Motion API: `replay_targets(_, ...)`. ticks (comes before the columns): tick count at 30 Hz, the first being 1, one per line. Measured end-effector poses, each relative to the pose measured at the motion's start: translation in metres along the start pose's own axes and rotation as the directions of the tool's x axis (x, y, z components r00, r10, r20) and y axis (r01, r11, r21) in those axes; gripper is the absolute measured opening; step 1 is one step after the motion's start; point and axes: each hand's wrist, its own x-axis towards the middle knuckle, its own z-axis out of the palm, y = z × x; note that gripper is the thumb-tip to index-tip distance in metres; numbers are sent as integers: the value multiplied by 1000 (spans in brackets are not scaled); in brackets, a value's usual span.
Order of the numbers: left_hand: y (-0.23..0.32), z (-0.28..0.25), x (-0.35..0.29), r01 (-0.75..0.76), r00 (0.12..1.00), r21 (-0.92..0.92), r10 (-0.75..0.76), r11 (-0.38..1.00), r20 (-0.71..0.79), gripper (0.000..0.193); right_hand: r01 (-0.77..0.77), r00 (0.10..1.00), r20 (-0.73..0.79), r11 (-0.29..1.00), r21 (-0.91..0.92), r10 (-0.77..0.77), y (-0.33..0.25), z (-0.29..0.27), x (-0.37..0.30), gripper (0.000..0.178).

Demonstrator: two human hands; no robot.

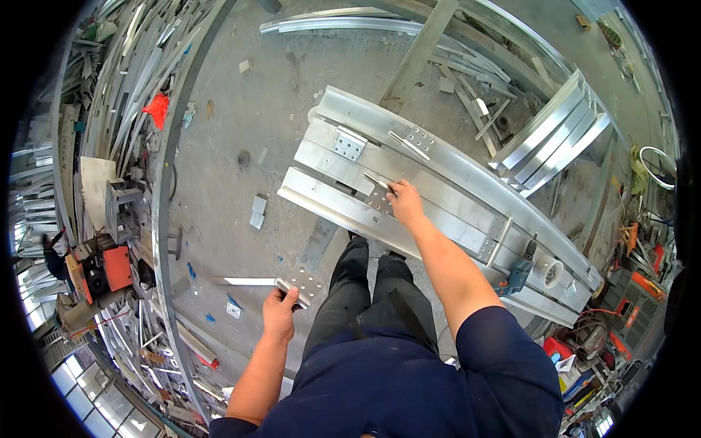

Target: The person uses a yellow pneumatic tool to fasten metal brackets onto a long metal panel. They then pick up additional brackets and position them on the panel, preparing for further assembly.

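My left hand (278, 312), held out over the floor at the left, is closed around a silver metal bracket (305, 282) with a hole-punched plate. A flat blade-like metal strip (247, 282) sticks out leftward from beside it. Across the middle lie long aluminium profiles (431, 175), side by side on supports. My right hand (406, 204) is closed on the end of another silver bracket (378, 191), which rests on the profiles; the fingers hide part of it. Similar perforated brackets (350, 144) sit farther along, one beside a slim metal piece (409, 146).
On the right end of the profiles rest a blue power drill (517, 273) and a white tub (548, 271) of small parts. Stacked aluminium channels (551, 135) stand at the back right. Scrap metal strips (131, 80) fill the left side behind a long beam (162, 182). Tools crowd the lower right.
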Motion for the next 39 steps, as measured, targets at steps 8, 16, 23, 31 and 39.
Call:
replay_targets(8,-3,-1,11,38,999,-44,-38,998,11,26,5,996,91,989,-146,8,-1,18,0,28)
replay_targets(16,-4,-1,29,41,999,-25,-41,999,13,28,-22,999,37,989,-148,28,-7,22,4,27)
replay_targets(23,1,5,28,54,998,-20,-53,998,36,30,-30,989,140,991,-130,49,-8,33,-20,27)
replay_targets(31,2,10,30,55,997,0,-55,998,46,29,-33,994,95,984,-173,50,-14,45,-41,27)
replay_targets(39,-1,11,34,71,996,35,-73,997,56,30,-1,986,161,953,-303,52,-23,44,-40,31)
